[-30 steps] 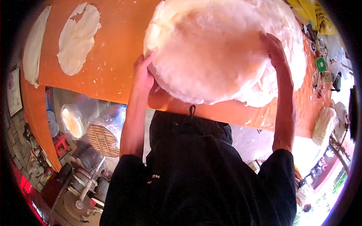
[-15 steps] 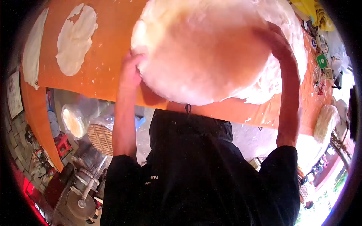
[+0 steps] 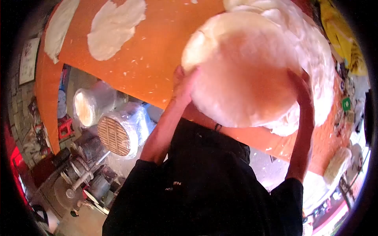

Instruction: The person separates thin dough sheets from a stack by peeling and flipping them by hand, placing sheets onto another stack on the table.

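Where hands (image 3: 184, 84) (image 3: 302, 88) grip, dough (image 3: 244, 70) blurs (somewhat).

Held sheet (image 3: 244, 78) over stack (image 3: 322, 82), stack right on table (image 3: 157, 47), two flat sheets (image 3: 114, 31) left

Orange-topped desk (image 3: 149, 51) spans the view, a gap in its near side at left. Grey brick-like paving (image 3: 17, 96) at far left, with a pale framed panel (image 3: 29, 61) beside it. Red stool (image 3: 65, 128) low at left; pale, smooth floor (image 3: 271, 168) visible below the desk's near edge. Metal machinery (image 3: 80, 185) stands lower left. Yellow cloth (image 3: 341, 35) upper right. Strong white light, lower right; darker, duller at left.
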A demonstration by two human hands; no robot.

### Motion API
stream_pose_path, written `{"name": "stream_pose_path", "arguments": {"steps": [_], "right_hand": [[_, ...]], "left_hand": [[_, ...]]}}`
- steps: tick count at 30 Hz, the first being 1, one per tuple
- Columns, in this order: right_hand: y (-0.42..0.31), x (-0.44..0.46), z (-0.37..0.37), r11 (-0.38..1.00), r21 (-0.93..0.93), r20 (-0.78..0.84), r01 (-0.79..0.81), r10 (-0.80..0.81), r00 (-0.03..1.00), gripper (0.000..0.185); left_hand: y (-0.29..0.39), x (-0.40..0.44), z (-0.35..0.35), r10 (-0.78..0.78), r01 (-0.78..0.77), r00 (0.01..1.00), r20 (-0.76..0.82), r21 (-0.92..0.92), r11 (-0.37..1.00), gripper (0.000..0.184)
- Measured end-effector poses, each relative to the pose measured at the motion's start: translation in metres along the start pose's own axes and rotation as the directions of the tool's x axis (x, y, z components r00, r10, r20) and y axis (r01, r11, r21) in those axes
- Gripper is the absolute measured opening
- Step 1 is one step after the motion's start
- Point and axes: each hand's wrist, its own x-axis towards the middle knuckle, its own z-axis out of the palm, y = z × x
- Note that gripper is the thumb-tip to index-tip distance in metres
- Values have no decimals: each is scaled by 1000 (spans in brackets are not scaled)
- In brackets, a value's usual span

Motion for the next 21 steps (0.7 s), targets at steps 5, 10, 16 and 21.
{"name": "stream_pose_path", "arguments": {"steps": [5, 10, 16, 21], "right_hand": [[-40, 3, 11, 983, 159, 5, 90, -92, 996, 43], [-108, 25, 105, 924, 357, 70, 138, -174, 982, 33], [-122, 56, 251, 864, 405, 306, 299, -436, 846, 27], [-66, 72, 322, 928, 370, 376, 38, -187, 908, 28]], "left_hand": [[49, 5, -15, 118, -119, 993, -29, -57, 991, 35], [144, 29, -92, 224, -207, 954, -200, 103, 973, 33], [203, 67, -203, 236, -212, 943, -234, 124, 969, 33], [153, 118, -327, -26, 41, 995, -101, 154, 987, 35]]}}
